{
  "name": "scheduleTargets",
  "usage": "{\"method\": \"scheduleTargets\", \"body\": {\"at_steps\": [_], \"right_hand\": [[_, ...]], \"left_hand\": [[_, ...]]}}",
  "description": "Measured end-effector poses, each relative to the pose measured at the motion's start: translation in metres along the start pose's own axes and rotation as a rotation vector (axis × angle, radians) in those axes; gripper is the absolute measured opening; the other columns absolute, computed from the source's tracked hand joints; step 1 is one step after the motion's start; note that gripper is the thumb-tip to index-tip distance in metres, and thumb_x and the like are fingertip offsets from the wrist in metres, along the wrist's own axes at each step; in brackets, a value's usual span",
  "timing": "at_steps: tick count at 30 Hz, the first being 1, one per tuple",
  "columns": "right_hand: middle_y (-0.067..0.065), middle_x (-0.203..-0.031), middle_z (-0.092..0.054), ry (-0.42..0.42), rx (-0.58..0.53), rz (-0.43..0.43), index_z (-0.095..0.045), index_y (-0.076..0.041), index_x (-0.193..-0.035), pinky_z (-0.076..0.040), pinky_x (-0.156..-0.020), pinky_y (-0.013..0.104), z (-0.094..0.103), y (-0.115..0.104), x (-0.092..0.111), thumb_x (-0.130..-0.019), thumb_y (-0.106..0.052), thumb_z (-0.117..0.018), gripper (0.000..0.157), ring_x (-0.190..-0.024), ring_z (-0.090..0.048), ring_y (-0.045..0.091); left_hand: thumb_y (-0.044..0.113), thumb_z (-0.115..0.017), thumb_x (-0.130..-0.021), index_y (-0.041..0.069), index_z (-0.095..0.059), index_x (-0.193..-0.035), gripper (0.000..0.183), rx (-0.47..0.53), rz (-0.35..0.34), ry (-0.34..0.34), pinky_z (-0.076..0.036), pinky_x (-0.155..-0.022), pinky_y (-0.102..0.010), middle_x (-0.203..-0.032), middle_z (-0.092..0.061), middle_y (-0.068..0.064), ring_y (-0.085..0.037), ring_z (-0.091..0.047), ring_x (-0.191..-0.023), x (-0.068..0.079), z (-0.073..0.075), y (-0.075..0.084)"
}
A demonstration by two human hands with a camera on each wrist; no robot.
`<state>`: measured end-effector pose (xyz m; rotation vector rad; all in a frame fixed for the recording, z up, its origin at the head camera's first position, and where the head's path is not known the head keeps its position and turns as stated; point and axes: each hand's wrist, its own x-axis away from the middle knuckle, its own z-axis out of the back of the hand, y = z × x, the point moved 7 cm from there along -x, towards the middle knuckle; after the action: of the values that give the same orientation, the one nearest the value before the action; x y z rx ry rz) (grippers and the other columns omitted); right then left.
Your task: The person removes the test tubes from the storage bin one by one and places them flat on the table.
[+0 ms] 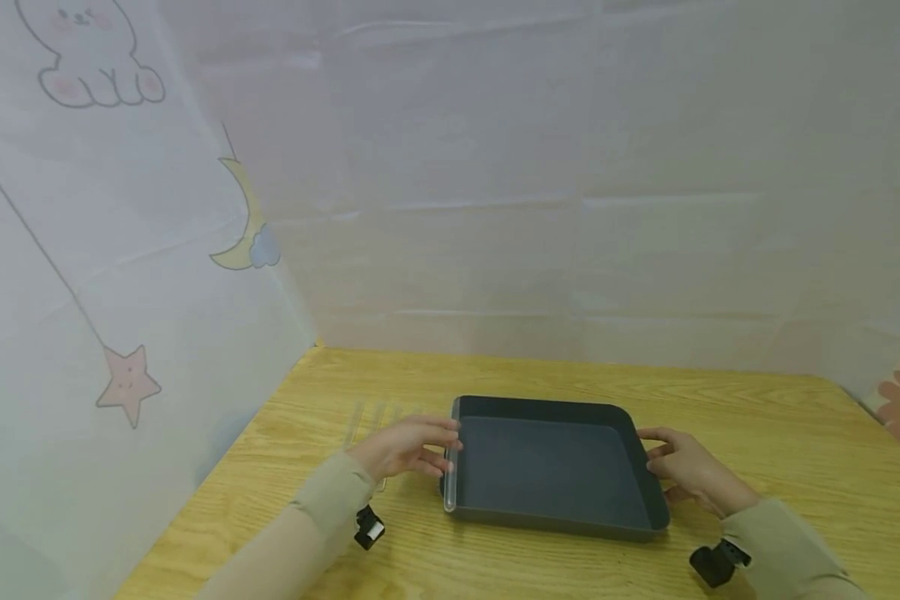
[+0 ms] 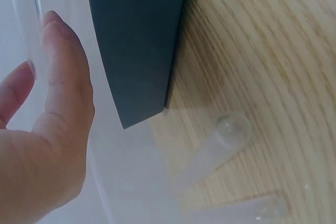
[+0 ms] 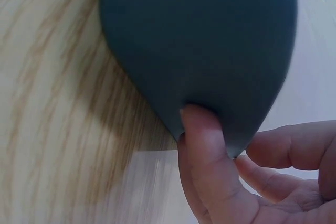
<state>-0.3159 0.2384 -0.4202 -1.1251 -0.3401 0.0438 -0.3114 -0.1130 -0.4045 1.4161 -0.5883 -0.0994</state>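
Note:
A dark grey rectangular tray (image 1: pixel 547 467) with low walls and rounded right corners is in front of me on the wooden table. At its left side my left hand (image 1: pixel 405 448) pinches a long clear tube (image 1: pixel 451 493) between thumb and fingers; the tube runs along the tray's left edge. The left wrist view shows the tube (image 2: pixel 25 19) between the fingertips, beside the tray's dark wall (image 2: pixel 139 45). My right hand (image 1: pixel 692 473) grips the tray's right wall. In the right wrist view, fingers and thumb pinch that wall (image 3: pixel 199 51) from both sides.
Several more clear tubes (image 1: pixel 357 421) lie on the table (image 1: pixel 270 475) left of the tray, partly behind my left hand. A pale printed sheet (image 1: pixel 532 208) hangs behind the table, another along its left side.

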Motion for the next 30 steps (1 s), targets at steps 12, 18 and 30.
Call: {"method": "scheduleTargets", "body": {"at_steps": [12,18,30], "right_hand": [[0.031,-0.115,-0.047,-0.011,-0.001,-0.009,-0.016,0.015,-0.146,-0.052,-0.058,0.041,0.000,0.000,0.000,-0.094,0.010,-0.040,0.058,-0.083,-0.062,0.026],[0.031,-0.116,-0.046,-0.015,-0.002,0.000,-0.016,0.015,-0.147,-0.050,-0.057,0.041,0.000,-0.001,0.001,-0.095,0.009,-0.039,0.057,-0.083,-0.062,0.026],[0.032,-0.116,-0.046,-0.019,0.002,0.004,-0.016,0.016,-0.146,-0.052,-0.059,0.041,0.000,-0.001,0.001,-0.095,0.010,-0.039,0.057,-0.081,-0.061,0.026]], "left_hand": [[0.014,-0.055,-0.100,-0.007,-0.035,-0.146,0.054,0.007,-0.010,0.028,-0.057,-0.070,-0.028,-0.130,-0.055,-0.024,-0.016,-0.065,-0.076,0.010,0.015,-0.003],[0.014,-0.055,-0.099,-0.009,-0.036,-0.145,0.054,-0.001,-0.015,0.051,-0.057,-0.069,-0.028,-0.127,-0.058,-0.022,-0.015,-0.064,-0.074,0.014,0.023,-0.006],[0.015,-0.053,-0.101,-0.008,-0.033,-0.147,0.056,-0.020,-0.007,0.085,-0.056,-0.071,-0.027,-0.132,-0.052,-0.026,-0.015,-0.061,-0.076,0.024,0.039,-0.012]]}}
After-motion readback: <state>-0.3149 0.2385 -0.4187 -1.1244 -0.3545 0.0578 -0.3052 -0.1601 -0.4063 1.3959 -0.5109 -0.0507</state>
